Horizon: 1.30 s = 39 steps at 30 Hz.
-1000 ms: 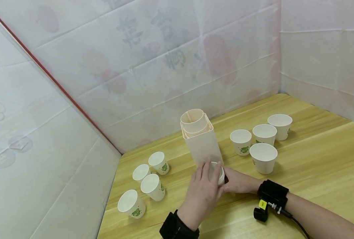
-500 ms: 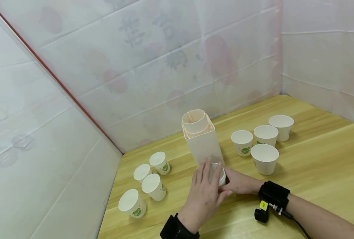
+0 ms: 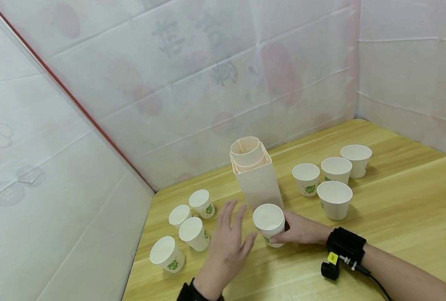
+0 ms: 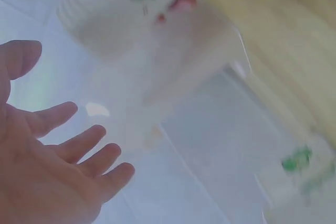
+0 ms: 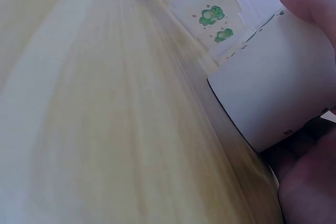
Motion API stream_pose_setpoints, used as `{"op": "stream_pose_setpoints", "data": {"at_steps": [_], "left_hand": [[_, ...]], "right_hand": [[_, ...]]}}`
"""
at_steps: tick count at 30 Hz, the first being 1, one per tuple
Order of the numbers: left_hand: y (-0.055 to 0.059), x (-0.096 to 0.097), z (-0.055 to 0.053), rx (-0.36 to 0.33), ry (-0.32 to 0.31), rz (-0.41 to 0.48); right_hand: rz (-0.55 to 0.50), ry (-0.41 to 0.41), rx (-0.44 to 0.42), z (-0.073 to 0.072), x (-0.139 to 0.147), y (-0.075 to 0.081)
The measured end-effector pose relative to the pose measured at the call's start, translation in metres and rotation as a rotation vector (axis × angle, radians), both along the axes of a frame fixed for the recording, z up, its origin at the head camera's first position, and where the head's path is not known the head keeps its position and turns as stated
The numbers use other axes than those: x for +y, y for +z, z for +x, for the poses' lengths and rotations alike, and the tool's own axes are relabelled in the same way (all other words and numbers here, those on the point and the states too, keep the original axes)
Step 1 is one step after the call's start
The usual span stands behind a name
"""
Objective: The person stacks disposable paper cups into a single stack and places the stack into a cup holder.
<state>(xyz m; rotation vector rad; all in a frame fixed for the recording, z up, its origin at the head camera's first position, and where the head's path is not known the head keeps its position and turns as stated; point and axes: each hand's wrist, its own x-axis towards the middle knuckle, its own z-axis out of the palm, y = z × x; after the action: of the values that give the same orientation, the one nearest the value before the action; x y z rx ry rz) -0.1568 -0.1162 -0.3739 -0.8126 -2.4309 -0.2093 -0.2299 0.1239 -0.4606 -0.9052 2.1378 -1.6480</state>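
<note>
1. Moved leftward since the earlier frame, the left hand (image 3: 226, 246) has uncovered the rims of the paper-cup stack (image 3: 269, 221).
2. That hand holds nothing, fingers spread; the right hand (image 3: 302, 228) grips the stack, thumb across its near side.
3. The stack is just in front of a pale square container (image 3: 258, 184).
4. A left group of four cups (image 3: 168, 256) and a right group of four cups (image 3: 334, 200) stand upright on the wood-grain table (image 3: 396, 209).
5. Pale printed sheeting (image 3: 208, 104) covers the walls.
6. Both groups keep their places.

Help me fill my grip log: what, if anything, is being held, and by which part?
The right hand grips the stack of nested white cups round its side wall; the left hand holds nothing.
</note>
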Motion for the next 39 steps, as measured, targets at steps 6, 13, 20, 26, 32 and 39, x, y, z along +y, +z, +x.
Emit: {"op": "stream_pose_setpoints", "data": {"at_steps": [6,13,20,26,32,39], "left_hand": [[0.012,-0.036,-0.004,0.142,0.009,0.067],[0.027,-0.075,0.000,0.141,0.077,0.087],[0.036,-0.108,0.003,0.132,0.151,0.129],[0.042,-0.137,0.009,0.033,0.257,0.191],[0.040,-0.161,0.011,-0.149,0.386,0.168],[0.036,-0.184,0.010,-0.376,0.487,0.068]], "right_hand": [[0.010,0.000,-0.015,-0.001,0.001,0.000],[0.014,-0.004,-0.017,0.000,0.002,-0.001],[0.028,-0.017,-0.017,0.001,0.001,0.000],[0.023,-0.013,-0.025,0.001,0.000,0.002],[0.025,-0.014,-0.024,0.001,0.000,0.002],[0.015,0.003,-0.026,0.001,0.000,0.002]]}}
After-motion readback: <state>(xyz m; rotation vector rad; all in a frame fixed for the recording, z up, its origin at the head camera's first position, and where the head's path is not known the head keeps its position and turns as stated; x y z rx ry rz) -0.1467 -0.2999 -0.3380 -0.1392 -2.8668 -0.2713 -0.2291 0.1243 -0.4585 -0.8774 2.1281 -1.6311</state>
